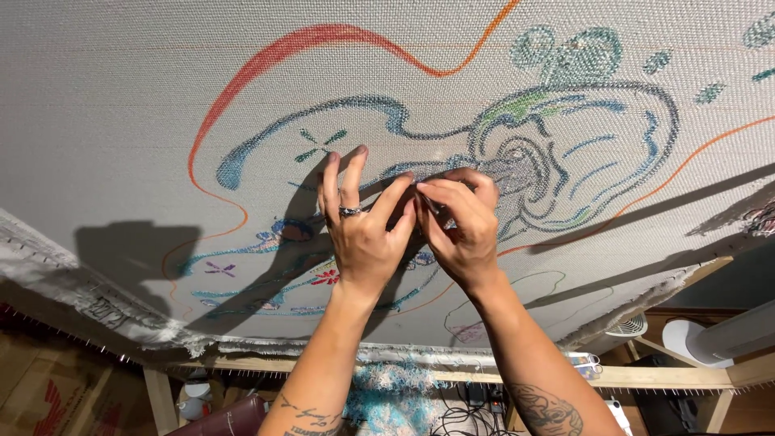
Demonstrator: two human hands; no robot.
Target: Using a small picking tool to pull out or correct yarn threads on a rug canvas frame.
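A large grey backing cloth (121, 89) is stretched on a wooden frame (452, 376) and carries drawn orange lines and stitched blue-green outlines. My left hand (362, 230), with a ring on one finger, presses against the cloth with its thumb and forefinger pinched near the centre. My right hand (462, 226) meets it there, fingers closed in a pinch on the cloth at the blue stitched outline (565, 153). Whatever sits between the fingertips is too small to make out. Both tattooed forearms reach up from the bottom edge.
The frayed cloth edge (97, 311) hangs over rows of tack points along the frame. Below lie a blue-white yarn pile (391, 396), black cables (468, 416), a white fan (630, 325), a white cylinder (739, 331) and cardboard (48, 396).
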